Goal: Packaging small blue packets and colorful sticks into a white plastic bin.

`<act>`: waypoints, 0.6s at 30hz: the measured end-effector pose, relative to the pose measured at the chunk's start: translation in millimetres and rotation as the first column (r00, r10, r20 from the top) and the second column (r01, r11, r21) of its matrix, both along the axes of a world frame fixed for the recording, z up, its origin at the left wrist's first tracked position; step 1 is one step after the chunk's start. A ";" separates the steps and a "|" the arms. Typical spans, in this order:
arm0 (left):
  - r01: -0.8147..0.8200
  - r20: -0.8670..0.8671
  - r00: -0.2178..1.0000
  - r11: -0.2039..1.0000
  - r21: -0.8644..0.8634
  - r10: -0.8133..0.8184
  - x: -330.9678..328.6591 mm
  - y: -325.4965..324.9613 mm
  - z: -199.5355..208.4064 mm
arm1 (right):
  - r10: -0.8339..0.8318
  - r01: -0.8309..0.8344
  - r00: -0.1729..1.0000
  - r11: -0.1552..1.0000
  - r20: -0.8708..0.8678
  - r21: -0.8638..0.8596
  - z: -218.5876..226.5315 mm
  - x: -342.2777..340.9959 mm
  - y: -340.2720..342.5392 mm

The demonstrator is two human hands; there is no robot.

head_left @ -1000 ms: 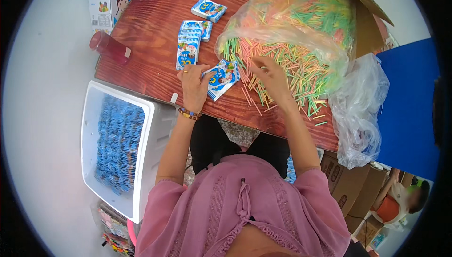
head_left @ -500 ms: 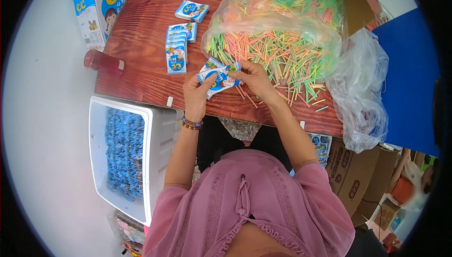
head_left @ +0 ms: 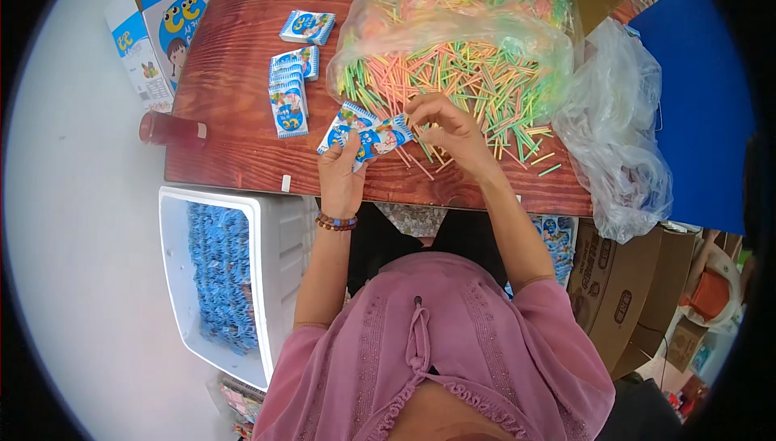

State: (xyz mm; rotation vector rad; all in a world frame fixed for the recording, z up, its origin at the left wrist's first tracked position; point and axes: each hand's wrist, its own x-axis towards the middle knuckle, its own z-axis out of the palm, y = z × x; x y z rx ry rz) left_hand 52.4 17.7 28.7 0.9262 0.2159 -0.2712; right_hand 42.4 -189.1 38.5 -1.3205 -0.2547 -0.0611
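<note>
My left hand grips small blue-and-white candy packets near the table's front edge, its thumb lying on top. At least two packets overlap there. Just right of their end is my right hand, its fingers loosely bent and the thumb apart from them; nothing shows in it. Behind that hand, thin pastel candy sticks in pink, green and yellow spill from a large clear plastic bag. To the left of my hands lies an overlapping row of similar packets, with another small stack farther back.
A pink bottle lies at the left edge of the reddish wooden table. Below it stands a white foam box filled with blue packets. Crumpled clear plastic hangs at the right beside a blue panel. Cardboard boxes stand below.
My right hand has let go of the packets' right end and moved slightly right. My left hand still holds the packets. The whole view has shifted a little.
</note>
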 end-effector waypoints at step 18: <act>0.206 -0.128 0.969 0.977 -0.056 -0.212 -6.3 -13.3 6.7 | 0.257 -0.177 0.959 0.876 0.124 -0.448 7.2 -4.7 -6.9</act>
